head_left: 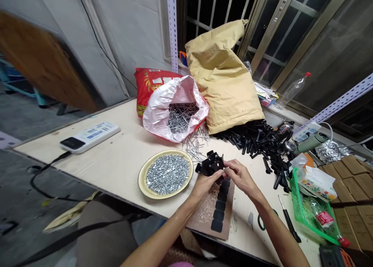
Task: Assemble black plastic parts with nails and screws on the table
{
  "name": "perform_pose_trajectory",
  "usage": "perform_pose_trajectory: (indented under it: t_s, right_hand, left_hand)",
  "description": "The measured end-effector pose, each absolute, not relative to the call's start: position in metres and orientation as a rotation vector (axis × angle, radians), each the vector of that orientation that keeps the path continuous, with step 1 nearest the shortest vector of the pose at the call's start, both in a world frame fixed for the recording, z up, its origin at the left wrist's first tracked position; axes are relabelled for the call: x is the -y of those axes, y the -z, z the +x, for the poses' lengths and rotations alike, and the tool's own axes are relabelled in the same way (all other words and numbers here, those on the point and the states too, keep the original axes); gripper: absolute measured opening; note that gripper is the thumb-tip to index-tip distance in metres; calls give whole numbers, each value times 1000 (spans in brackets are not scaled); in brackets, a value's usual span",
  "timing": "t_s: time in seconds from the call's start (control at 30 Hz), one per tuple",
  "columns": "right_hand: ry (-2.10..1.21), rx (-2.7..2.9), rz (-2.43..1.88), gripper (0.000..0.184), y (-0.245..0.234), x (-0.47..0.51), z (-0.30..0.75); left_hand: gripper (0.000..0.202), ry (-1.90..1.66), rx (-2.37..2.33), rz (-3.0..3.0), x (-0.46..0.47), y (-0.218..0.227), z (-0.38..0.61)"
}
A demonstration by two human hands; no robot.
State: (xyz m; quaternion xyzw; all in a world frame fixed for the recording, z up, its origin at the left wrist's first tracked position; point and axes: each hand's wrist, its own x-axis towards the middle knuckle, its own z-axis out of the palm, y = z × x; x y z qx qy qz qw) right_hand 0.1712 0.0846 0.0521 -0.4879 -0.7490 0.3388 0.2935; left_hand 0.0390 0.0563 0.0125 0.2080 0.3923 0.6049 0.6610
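Note:
My left hand (204,186) is closed round a bunch of black plastic parts (210,164) above the table's front edge. The fingertips of my right hand (241,176) pinch at the right side of the same bunch; what exactly they grip is too small to make out. Below both hands lies a brown board (201,216) with a row of black rounded squares (219,205) on it. Left of my hands stands a yellowish plate (142,187) heaped with small shiny metal pieces (167,174). Loose silver nails or pins (196,144) lie just behind.
A red bag with a white lining (157,115) holds many metal pins. Beside it stands a tan sack (230,88) with piled black parts (247,139) before it. At right are a screwdriver (288,220), a green basket (297,205) and cardboard boxes (349,181). A white power bank (93,137) lies left.

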Motion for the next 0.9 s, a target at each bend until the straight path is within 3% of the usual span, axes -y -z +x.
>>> perform_pose_trajectory:
  t_s: [0.23,0.43,0.7,0.9]
  right_hand:
    - [-314,2521,-1784,23,-28,-145,107]
    - [-137,2643,-1917,28,-14,-161,64]
    - [125,2716,-1981,24,-70,-153,96]
    - [252,2694,-1519,24,-116,-117,112]
  left_hand:
    - [48,-1555,-882,291,-39,-36,-46]
    - [42,-1480,-793,129,-33,-29,-72]
    - [38,-1423,-716,268,-32,-27,-87]
    - [39,-1537,-1136,706,-37,-12,-78]
